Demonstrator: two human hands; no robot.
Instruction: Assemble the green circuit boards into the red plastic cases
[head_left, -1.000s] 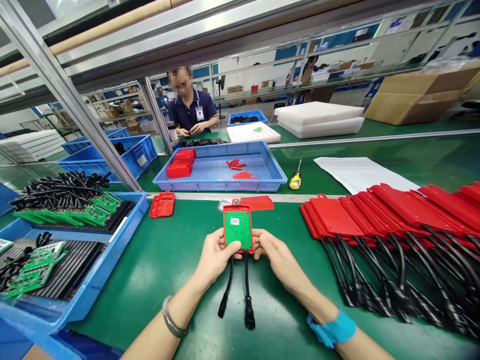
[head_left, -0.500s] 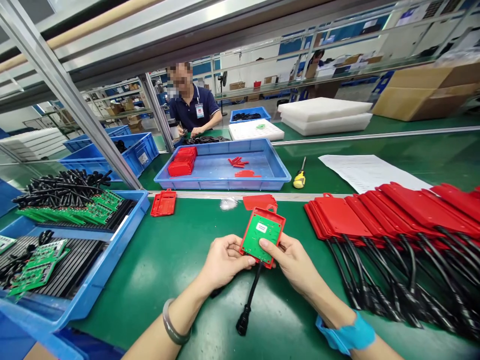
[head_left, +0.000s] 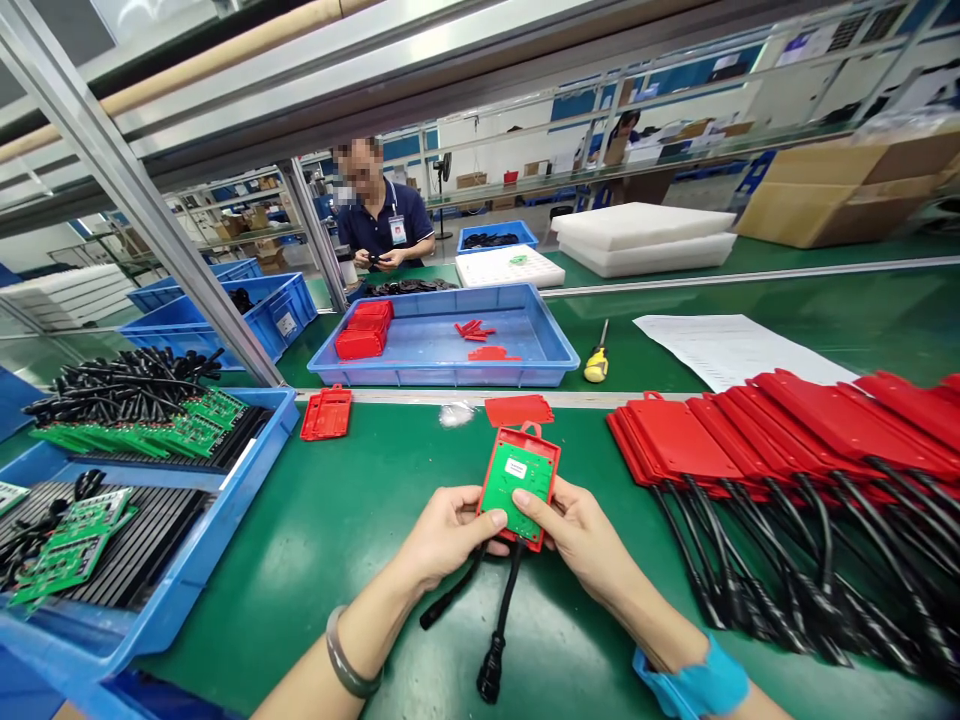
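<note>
Both hands hold a red plastic case [head_left: 523, 441] with a green circuit board [head_left: 514, 482] seated in it, tilted slightly to the right above the green mat. My left hand [head_left: 450, 534] grips its lower left edge with the thumb on the board. My right hand [head_left: 581, 537] grips the lower right, thumb pressed on the board. Two black cables with plugs [head_left: 496, 640] hang from the case's bottom onto the mat. A loose red lid [head_left: 519, 409] lies just beyond the case.
A row of closed red cases with black cables [head_left: 787, 440] overlaps at the right. Blue bins of green boards and black cables [head_left: 135, 430] stand left. A blue tray [head_left: 442, 345] with red parts, a yellow screwdriver [head_left: 596, 362] and paper [head_left: 720, 345] lie beyond. A person works opposite.
The case has swung from upright to a rightward tilt, then partly back, and moved slightly right. Both thumbs now press on the board, and the cables have shifted beneath.
</note>
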